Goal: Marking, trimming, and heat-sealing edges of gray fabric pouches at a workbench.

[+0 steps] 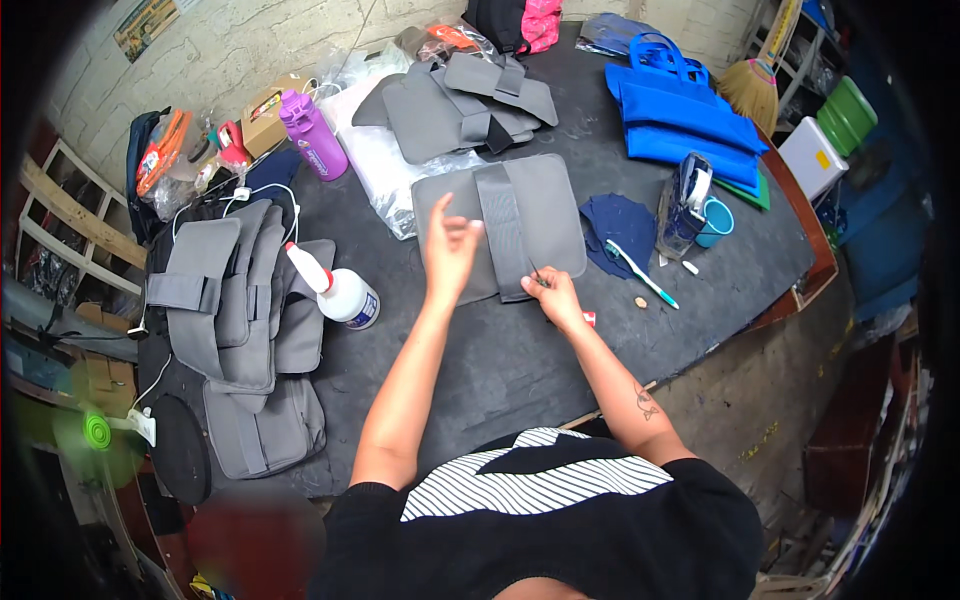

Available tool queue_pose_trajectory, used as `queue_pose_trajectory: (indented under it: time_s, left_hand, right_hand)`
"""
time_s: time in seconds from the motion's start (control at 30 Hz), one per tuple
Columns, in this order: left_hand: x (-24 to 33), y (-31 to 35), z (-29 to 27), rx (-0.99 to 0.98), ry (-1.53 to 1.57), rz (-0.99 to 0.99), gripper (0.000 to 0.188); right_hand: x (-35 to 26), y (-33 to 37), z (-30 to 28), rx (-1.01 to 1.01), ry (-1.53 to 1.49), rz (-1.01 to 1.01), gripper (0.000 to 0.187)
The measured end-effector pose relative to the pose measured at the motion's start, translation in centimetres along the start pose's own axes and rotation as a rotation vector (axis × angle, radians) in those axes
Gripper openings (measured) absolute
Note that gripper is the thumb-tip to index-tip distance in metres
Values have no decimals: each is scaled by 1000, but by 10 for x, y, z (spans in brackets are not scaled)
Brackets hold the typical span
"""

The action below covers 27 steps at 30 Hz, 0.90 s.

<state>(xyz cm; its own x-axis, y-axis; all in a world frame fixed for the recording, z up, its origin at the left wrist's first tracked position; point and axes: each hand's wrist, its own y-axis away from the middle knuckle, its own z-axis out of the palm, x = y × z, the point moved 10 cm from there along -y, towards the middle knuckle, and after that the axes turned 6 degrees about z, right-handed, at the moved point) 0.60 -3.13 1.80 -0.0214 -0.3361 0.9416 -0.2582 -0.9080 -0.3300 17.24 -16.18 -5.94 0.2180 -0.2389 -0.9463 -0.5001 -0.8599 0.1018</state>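
A grey padded panel (548, 205) with a wide grey strap (503, 215) across its middle lies flat on the dark table in front of me. Over its left part I hold my left hand (450, 250), fingers apart and loosely bent, with nothing in them. My right hand (555, 298) is closed at the panel's near edge, beside the strap's lower end. A small dark, thin-tipped tool pokes out from its fingers; most of it is hidden, so its exact kind does not show.
Stacked grey padded pieces lie at left (215, 310) and far middle (430, 110). A white spray bottle (350, 298) and purple bottle (313, 138) stand left. To the right are navy cloth (618, 225), a toothbrush (642, 272), a blue cup (715, 222) and blue bags (690, 125).
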Motion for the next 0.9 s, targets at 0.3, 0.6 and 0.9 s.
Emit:
queue_pose_trajectory:
  time_s: [0.3,0.6,0.9]
  left_hand:
    - [-11,17,46,-121,11,-38,86]
    - [2,11,66,-329,-82,141,60]
    - [3,17,69,-267,222,159,69]
  right_hand:
    - [-31,16,-42,244,322,-123,42]
    - [-64,63,-47,90,873,-448,33]
    - [-66,18,-37,102,28,-170,27]
